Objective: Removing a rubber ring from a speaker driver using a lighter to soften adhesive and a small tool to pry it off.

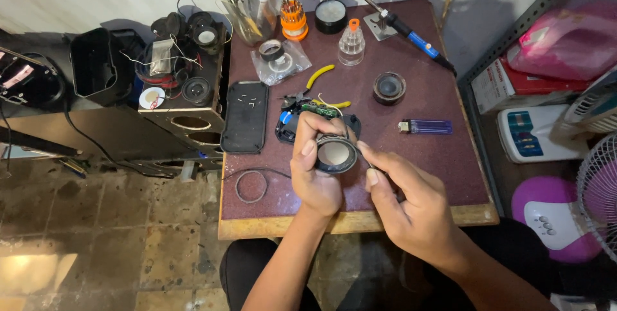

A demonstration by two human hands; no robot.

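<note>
My left hand (313,169) grips a small round speaker driver (335,154) with a black rim and pale cone, held above the near middle of the maroon table (437,176). My right hand (405,198) pinches a thin metal tool whose tip touches the driver's right edge. Just behind the driver lies an opened black speaker casing (287,128) with a green circuit board (316,109) and wires. A second round driver (389,87) rests farther back on the right.
A black cover panel (245,117), yellow-handled cutters (316,78), a purple lighter (427,127), a soldering iron (411,35), a screwdriver bit set (294,18), a clear bottle (351,42) and a rubber ring (251,186) lie on the table. A box of speaker parts (183,70) stands left; fans right.
</note>
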